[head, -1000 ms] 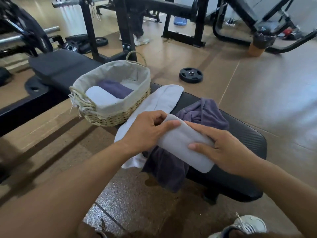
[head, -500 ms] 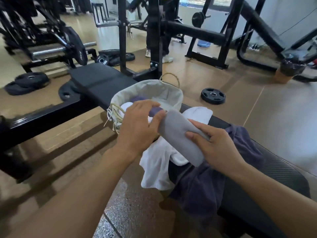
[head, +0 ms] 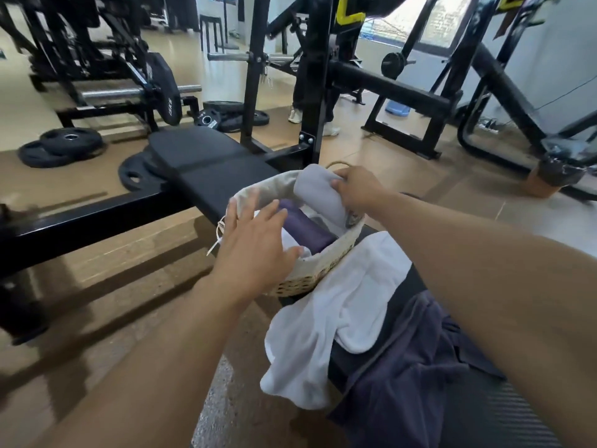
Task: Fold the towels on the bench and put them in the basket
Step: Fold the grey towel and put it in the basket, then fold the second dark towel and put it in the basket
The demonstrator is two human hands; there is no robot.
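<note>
A wicker basket (head: 310, 274) with a cloth liner stands on the black bench (head: 210, 169). My right hand (head: 358, 189) grips a folded grey towel (head: 318, 195) at the basket's far side, its lower end inside the basket. My left hand (head: 255, 240) hovers over the basket's near-left rim with fingers spread, holding nothing. Inside lies a rolled purple towel (head: 305, 231) beside a white one (head: 290, 245). An unfolded white towel (head: 329, 324) and a dark purple towel (head: 403, 367) lie crumpled on the bench in front of the basket.
Black rack uprights (head: 315, 79) rise just behind the basket. Weight plates (head: 61, 150) lie on the floor to the left, more by the rack. A person's legs and shoes (head: 323, 124) stand behind the rack. Other gym machines fill the back.
Both hands carried the folded grey towel from the bench up to the basket. The left hand has let go of it; the right hand now lowers it in at the far side.
</note>
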